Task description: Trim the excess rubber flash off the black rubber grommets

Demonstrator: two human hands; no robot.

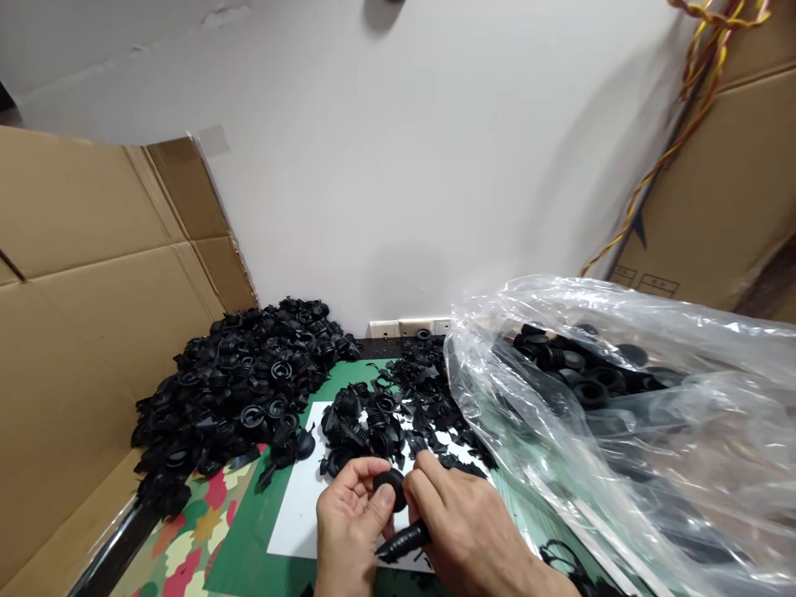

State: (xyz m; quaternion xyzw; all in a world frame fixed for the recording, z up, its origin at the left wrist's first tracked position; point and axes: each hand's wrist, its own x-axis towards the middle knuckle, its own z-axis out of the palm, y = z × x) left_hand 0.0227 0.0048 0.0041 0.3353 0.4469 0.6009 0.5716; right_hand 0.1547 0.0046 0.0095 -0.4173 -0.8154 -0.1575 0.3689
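Note:
Between the thumb and fingers of my left hand (354, 506) is a round black rubber grommet (390, 487), its flat face turned up. My right hand (463, 518) is closed around a black, ridged tool handle (404, 541) that looks wrapped in tape. The handle's tapered end juts out below the fist toward my left wrist. My right fingertips meet the grommet's right edge, and whatever tip the tool has is hidden there. Just beyond my hands, a small heap of black rubber grommets (364, 423) lies on a white sheet (295, 518).
A large pile of black rubber parts (249, 381) leans toward a cardboard box (80, 282) at left. Black scraps (429, 381) lie at the back. On the right, a clear plastic bag (622, 448) contains more grommets. A green mat (249, 539) lies under the sheet.

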